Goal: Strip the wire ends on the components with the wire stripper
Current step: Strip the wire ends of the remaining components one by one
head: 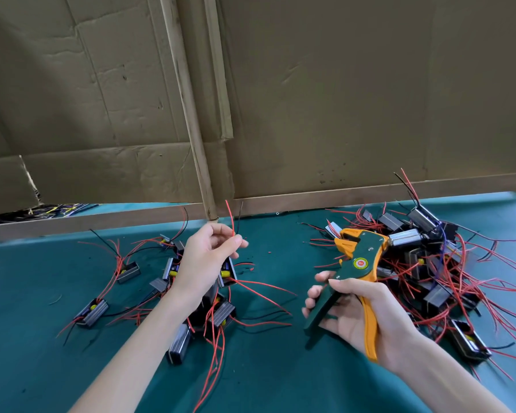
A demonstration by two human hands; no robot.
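Head: right hand (367, 314) grips stripper (359, 259), left hand (204, 257) wires (229, 216).

place: workshop bench | green cloth (280, 368) | cardboard wall (340, 99) | heaped wired components (405, 237)

Bare bench (268, 368) strip runs down frame centre, free to pass; component pile (178, 341) crowds centre-left, bigger pile (423, 263) fills right, cardboard wall (340, 99) closes top.

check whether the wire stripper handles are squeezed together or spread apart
Spread apart. The right hand holds the wire stripper; its green handle and orange handle diverge, palm visible between them.
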